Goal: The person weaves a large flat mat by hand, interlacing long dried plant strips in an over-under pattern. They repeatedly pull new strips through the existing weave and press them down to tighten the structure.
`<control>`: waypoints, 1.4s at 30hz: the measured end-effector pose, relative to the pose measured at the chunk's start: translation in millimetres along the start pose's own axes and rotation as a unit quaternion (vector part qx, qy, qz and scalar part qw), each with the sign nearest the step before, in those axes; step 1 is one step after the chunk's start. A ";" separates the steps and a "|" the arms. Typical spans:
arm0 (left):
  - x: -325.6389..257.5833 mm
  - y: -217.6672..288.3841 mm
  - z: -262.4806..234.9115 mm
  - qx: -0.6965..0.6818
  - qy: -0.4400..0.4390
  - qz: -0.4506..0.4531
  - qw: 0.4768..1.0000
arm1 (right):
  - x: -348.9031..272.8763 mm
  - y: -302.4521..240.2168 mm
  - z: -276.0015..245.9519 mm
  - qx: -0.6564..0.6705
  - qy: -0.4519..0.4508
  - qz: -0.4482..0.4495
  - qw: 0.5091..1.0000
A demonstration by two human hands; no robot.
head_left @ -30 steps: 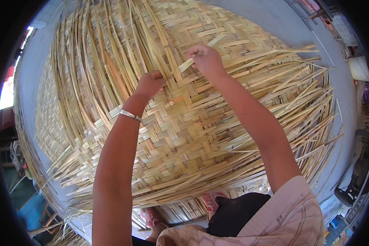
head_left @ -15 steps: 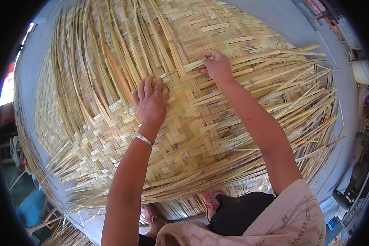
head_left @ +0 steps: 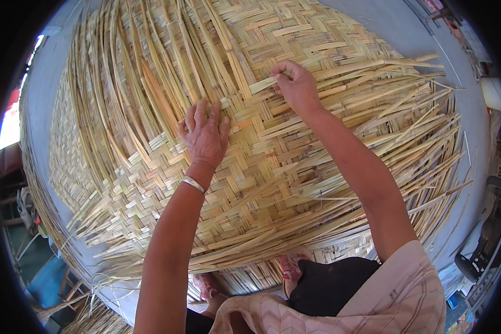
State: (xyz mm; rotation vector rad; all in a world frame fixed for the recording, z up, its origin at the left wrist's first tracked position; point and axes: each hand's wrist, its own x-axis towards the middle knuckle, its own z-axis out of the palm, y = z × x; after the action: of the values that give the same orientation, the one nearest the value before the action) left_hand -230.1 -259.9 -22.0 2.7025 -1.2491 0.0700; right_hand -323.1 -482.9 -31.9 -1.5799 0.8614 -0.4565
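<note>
A large mat (head_left: 234, 195) of flattened reed strips in a zigzag weave spreads out in front of me. My left hand (head_left: 204, 131) lies on it with the fingers spread, its tips beside the lower ends of the long upright strips (head_left: 178, 72). A silver bangle (head_left: 194, 184) circles that wrist. To the right, my right hand (head_left: 295, 83) pinches a pale green reed strip (head_left: 261, 85) between thumb and fingers, just right of the upright strips. The strip runs left from the pinch toward them.
Many loose strip ends (head_left: 423, 150) fan out past the mat's right side over the grey floor (head_left: 451, 72). My red patterned shoes (head_left: 291, 266) stand at its near edge. A blue object (head_left: 47, 281) lies at the lower left, a white container (head_left: 494, 94) at the far right.
The view has shifted slightly. My right hand still pinches the strip and sits a little higher; the left hand stays flat on the weave.
</note>
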 end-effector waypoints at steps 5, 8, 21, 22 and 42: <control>-2.6 -2.6 -0.1 0.029 -0.011 0.031 0.999 | -0.3 2.6 -2.0 0.022 -0.009 -0.001 1.000; -2.4 -5.4 -0.8 0.024 -0.023 0.057 0.998 | -3.5 2.6 -3.2 -0.050 -0.001 -0.054 0.997; 5.1 -4.2 -12.0 0.076 -0.071 0.101 0.990 | -51.7 -48.6 -27.0 -0.335 -0.112 -0.113 0.929; 2.0 -3.9 -13.1 0.072 -0.078 0.100 0.989 | -62.5 -51.0 -30.3 -0.334 -0.140 -0.101 0.927; -313.3 -54.4 -123.6 -0.070 -0.358 0.130 0.922 | -278.8 -29.9 -69.4 -0.520 -0.510 -0.264 0.632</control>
State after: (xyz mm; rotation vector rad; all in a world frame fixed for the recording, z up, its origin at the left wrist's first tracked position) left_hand -389.0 31.2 58.2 2.4790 -1.6935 -1.0171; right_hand -544.7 -322.4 60.5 -2.6852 -0.4249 0.7367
